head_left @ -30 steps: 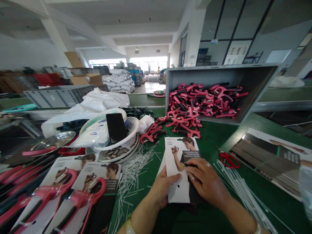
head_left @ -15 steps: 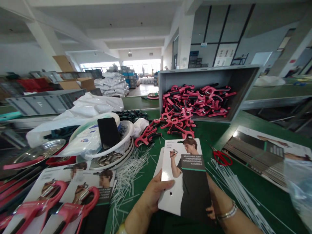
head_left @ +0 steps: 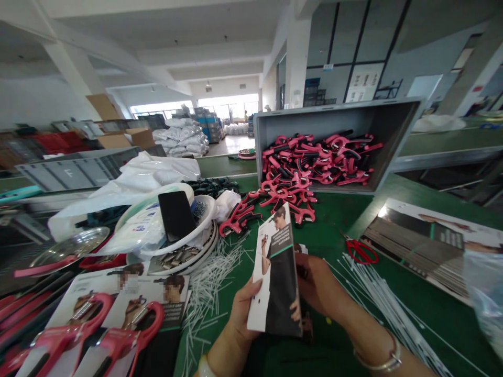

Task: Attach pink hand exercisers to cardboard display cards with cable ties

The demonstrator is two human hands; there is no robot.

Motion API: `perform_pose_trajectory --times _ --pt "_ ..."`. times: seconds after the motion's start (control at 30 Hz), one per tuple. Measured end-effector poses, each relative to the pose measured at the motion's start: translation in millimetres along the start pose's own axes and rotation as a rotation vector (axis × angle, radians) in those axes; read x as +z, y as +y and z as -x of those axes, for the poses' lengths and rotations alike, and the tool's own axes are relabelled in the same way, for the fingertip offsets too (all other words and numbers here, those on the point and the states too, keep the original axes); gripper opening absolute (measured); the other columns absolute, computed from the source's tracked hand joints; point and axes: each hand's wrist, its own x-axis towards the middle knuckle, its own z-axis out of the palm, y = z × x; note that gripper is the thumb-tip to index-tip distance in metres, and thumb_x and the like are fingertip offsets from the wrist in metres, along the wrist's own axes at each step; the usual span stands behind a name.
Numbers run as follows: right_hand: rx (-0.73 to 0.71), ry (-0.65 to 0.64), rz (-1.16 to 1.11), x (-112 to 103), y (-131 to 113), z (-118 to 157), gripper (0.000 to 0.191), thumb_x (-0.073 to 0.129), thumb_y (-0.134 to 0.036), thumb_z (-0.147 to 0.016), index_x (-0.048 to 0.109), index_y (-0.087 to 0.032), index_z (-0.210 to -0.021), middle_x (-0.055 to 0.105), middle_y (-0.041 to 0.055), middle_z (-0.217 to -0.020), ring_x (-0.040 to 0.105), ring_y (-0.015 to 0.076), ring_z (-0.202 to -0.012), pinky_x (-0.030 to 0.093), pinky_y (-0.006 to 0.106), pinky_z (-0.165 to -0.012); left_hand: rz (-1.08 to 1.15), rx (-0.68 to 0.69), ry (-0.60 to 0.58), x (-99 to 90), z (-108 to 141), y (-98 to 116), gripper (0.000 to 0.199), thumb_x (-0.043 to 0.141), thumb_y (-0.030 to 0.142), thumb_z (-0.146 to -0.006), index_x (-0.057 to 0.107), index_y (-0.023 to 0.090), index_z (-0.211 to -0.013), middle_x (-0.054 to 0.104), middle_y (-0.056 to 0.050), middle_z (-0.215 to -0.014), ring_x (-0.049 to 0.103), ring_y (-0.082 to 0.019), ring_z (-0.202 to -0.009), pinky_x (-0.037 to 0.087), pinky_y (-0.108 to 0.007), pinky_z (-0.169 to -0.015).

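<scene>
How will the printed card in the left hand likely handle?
The printed card is probably fairly stiff, showing no droop above the left hand at one side. It looks thin, so likely light, and might crease if pushed edge-on.

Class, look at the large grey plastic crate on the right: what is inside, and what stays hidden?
The crate holds heaped pink-and-black hand grips; some spill onto the green tabletop. Whatever lies deeper in the heap is covered.

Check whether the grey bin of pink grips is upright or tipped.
Tipped on its side: the opening of the grey bin faces the viewer, and pink grips lie spilled onto the green table.
</scene>
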Motion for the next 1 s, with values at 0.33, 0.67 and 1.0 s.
perform_pose_trajectory --times 0.33,0.67,1.0 --pt "-0.213 -0.078 0.433 -4.9 -23.3 -7.0 0.025 0.046 -0.013 -0.077 0.069 -0.020 -0.085 0.071 0.0043 -0.082 0.062 0.0160 -0.069 0.043 0.025 -0.061 0.239 -0.025 0.105 -7.1 3.0 6.9 0.013 0.063 0.018 -0.076 0.072 0.020 -0.085 0.070 -0.005 -0.076 0.048 -0.005 -0.047 0.033 -0.009 -0.034" --pt "-0.240 0.039 0.394 0.3 -19.2 -7.1 0.025 0.047 -0.013 -0.079 0.068 -0.015 -0.092 0.072 0.0076 -0.083 0.065 0.0179 -0.075 0.046 0.028 -0.068 0.302 0.019 0.143 -20.3 4.8 4.6 0.018 0.055 0.021 -0.082 0.071 0.024 -0.090 0.072 -0.004 -0.087 0.046 -0.006 -0.049 0.029 -0.009 -0.033" --pt "-0.222 0.091 0.329 5.9 -17.7 -9.3 0.022 0.047 -0.010 -0.079 0.065 -0.015 -0.091 0.070 0.0062 -0.078 0.063 0.0160 -0.070 0.046 0.027 -0.067 0.242 0.031 0.088 -15.3 5.3 6.1 0.017 0.056 0.022 -0.083 0.069 0.027 -0.092 0.073 0.000 -0.084 0.046 -0.002 -0.048 0.025 -0.004 -0.033"
